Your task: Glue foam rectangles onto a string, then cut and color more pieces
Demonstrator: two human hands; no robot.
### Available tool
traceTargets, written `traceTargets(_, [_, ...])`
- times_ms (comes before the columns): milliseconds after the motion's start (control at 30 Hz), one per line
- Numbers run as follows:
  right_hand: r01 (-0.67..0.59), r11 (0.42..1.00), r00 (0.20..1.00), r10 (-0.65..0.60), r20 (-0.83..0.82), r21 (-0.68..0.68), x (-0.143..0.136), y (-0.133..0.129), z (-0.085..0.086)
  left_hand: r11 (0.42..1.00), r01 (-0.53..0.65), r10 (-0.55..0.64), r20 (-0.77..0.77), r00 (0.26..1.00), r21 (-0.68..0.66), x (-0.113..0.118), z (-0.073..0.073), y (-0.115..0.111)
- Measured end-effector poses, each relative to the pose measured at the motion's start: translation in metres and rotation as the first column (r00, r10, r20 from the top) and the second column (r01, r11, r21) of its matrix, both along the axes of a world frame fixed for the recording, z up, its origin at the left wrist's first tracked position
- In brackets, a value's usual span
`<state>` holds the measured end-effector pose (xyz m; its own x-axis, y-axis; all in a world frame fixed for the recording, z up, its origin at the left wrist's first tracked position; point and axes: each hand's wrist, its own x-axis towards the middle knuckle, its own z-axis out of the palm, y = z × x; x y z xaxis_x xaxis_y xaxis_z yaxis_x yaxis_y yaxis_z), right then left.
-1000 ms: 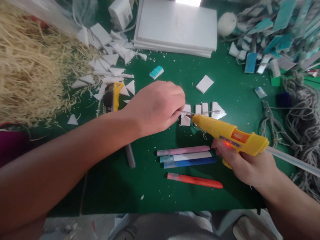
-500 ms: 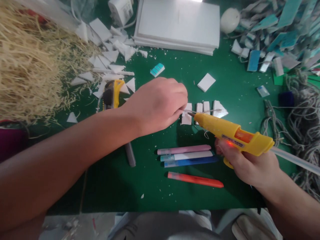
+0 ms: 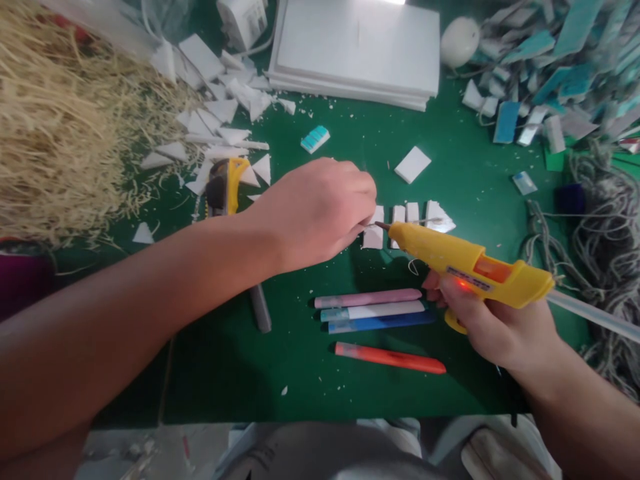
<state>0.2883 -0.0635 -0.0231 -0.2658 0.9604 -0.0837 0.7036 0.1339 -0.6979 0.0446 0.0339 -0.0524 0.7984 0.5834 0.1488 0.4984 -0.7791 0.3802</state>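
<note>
My right hand (image 3: 493,327) is wrapped round a yellow hot glue gun (image 3: 445,257), its red light lit and a clear glue stick (image 3: 595,312) coming out of the back. The gun's nozzle points left, at a small white foam piece (image 3: 373,237). My left hand (image 3: 325,210) is closed beside that piece, its fingertips pinching a thin grey string that runs over the foam. More narrow foam pieces (image 3: 412,213) stand in a row to the right, with a wedge-shaped one (image 3: 439,218) at the end, where the string (image 3: 433,221) shows again.
Several markers, one of them red (image 3: 390,358), lie in front of the hands. A utility knife (image 3: 235,187) lies partly under my left forearm. White foam boards (image 3: 355,53) are stacked behind. Straw (image 3: 65,133) and foam scraps (image 3: 220,110) cover the left, tangled string (image 3: 607,220) the right.
The glue gun's nozzle has lifted slightly and shifted a little off the string at the left foam piece. My left hand has barely moved.
</note>
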Motion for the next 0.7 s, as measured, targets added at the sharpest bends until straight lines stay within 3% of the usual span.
traceTargets(367, [-0.072,0.995,0.997,0.069,0.045,0.074,0.0029,0.0013,-0.0009,0.999,-0.012,0.013,-0.033,0.999,0.039,0.0007,-0.0004,-0.0009])
traceTargets(700, [-0.008,0.999,1.0,0.009,-0.012,0.033,0.0028,-0.0008,-0.0034,0.997,-0.07,0.071,0.005,0.997,-0.018,-0.0022,0.0006,-0.001])
